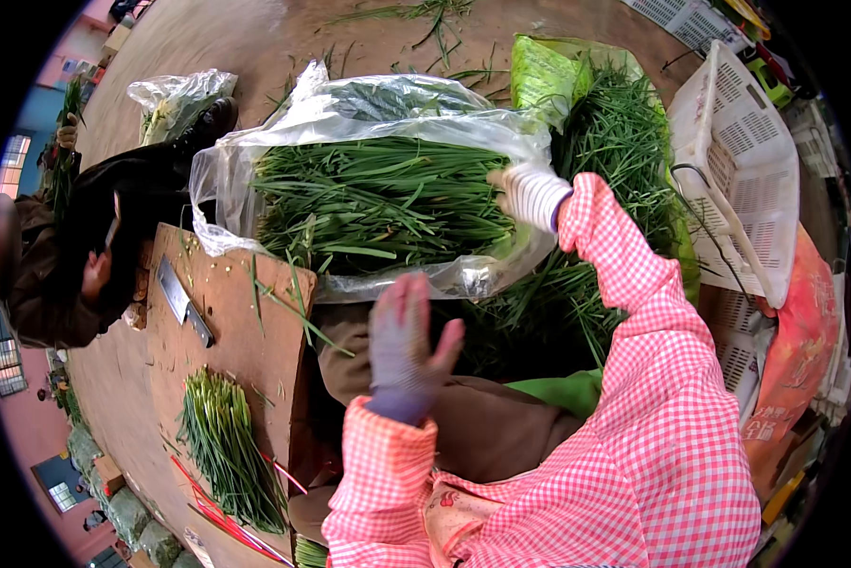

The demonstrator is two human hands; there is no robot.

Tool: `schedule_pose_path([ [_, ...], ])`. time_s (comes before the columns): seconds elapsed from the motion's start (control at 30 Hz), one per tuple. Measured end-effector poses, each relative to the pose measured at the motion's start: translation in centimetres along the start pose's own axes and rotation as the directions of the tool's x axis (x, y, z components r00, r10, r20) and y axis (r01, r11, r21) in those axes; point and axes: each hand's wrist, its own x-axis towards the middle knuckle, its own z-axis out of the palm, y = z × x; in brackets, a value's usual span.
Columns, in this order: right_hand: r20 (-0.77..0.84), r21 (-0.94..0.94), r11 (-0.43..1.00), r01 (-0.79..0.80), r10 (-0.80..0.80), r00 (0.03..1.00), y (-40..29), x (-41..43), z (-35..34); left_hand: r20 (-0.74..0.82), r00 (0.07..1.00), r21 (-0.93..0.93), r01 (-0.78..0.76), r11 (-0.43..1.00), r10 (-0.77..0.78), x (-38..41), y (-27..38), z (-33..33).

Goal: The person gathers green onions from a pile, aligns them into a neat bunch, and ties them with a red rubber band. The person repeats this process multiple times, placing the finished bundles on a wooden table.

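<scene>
My left hand (405,344), in a striped knit glove with bare fingertips, is raised over my brown trousers (500,419). It is empty, thumb apart from the fingers, and slightly blurred. At the right end of a large clear plastic bag (219,188), my gloved right hand (533,195) touches the contents or the bag's edge; whether it grips is unclear. Long green garlic chives (390,192) fill the bag, lying lengthwise. To the left is a wooden board (234,348) bearing a cleaver (183,302) with a dark handle and a bundle of chives (230,454).
Loose greens (613,142) lie on a yellow-green bag to the right. Beyond them stands a white plastic crate (748,170) beside a red-orange bag (795,355). Red strips (219,515) lie by the board. Across it, another person (63,270) in dark clothes holds greens and a knife.
</scene>
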Motion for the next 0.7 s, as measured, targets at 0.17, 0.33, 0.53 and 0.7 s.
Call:
schedule_pose_path([
  [0.17,-0.127,0.118,0.954,-0.276,0.290,0.949,4.9,3.0,-7.2,0.123,0.992,-0.190,0.026,0.981,-0.003,3.2,2.3,5.8],
  [0.33,0.040,0.050,0.991,-0.127,0.125,0.991,4.0,5.9,-4.6,0.153,0.988,-0.257,0.072,0.964,-0.033,4.8,1.9,9.2],
  [0.53,0.178,-0.046,0.984,-0.174,0.180,0.967,1.8,7.9,-2.1,0.189,0.966,-0.316,0.228,0.921,-0.175,6.1,0.7,9.9],
  [0.7,-0.238,-0.123,0.991,-0.048,0.017,0.971,2.9,4.3,4.0,0.298,0.863,-0.682,0.491,0.542,-0.407,6.5,-2.0,12.0],
])
